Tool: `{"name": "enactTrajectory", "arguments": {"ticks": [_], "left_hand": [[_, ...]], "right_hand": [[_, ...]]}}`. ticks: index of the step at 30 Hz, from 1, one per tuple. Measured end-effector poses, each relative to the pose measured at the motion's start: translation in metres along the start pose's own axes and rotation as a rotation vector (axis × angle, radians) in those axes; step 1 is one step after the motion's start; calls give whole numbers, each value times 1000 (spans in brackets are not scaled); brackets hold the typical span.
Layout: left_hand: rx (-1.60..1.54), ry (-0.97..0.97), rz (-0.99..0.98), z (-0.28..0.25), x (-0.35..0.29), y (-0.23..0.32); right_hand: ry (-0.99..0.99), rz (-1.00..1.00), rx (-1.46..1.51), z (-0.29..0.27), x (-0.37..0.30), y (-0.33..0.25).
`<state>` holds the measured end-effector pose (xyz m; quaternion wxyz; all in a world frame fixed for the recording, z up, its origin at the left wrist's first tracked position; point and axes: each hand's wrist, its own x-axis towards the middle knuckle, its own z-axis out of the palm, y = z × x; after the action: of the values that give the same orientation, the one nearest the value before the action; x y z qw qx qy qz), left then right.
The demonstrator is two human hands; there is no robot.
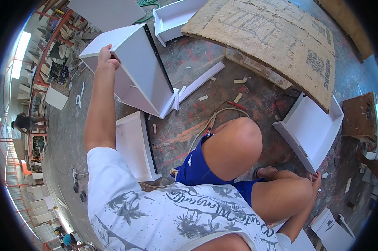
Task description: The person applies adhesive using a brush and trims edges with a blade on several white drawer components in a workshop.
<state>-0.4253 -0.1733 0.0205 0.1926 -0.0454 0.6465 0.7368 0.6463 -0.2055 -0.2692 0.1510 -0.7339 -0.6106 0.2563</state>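
Observation:
My left arm stretches forward, and my left hand (108, 57) is closed over the top edge of a white cabinet carcass (143, 69). The cabinet stands tilted on the floor, with a black slide rail (159, 56) along one edge. Far to the right, my right hand (315, 180) is beside my knee with its fingers bent together, close to the near corner of a white drawer (312, 129). What those fingers hold, if anything, is too small to make out. A white drawer-like box (134, 144) with a black rail lies below the cabinet.
A large cardboard sheet (268, 37) lies over wooden pieces at the far right. Another white drawer (176, 19) is at the back. White strips (201, 81), a cable (210, 121) and scraps litter the floor. A brown box (359, 115) stands at right; people are in the distance.

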Motion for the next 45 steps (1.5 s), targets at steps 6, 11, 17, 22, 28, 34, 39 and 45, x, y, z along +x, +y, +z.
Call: {"name": "enactTrajectory", "arguments": {"ticks": [6, 11, 17, 22, 28, 34, 39, 45], "left_hand": [[-124, -92, -9, 4, -57, -29], [-363, -214, -73, 32, -136, -63], [-466, -158, 113, 43, -168, -66], [-558, -91, 172, 27, -167, -61], [-571, 2, 75, 62, -154, -91], [-626, -82, 37, 115, -145, -108], [-740, -73, -29, 126, -121, -85], [-724, -105, -5, 134, -101, -83]], "right_hand": [[2, -13, -15, -1, 3, -31], [-17, 15, 7, -5, -5, -37], [36, -4, -29, -28, -15, -53], [84, -18, -110, -39, -33, -22], [71, 67, -77, -25, -44, -15], [56, 131, -46, -34, -64, -24], [70, 190, -83, -48, -86, -12], [75, 188, -61, -53, -93, -23]]}}
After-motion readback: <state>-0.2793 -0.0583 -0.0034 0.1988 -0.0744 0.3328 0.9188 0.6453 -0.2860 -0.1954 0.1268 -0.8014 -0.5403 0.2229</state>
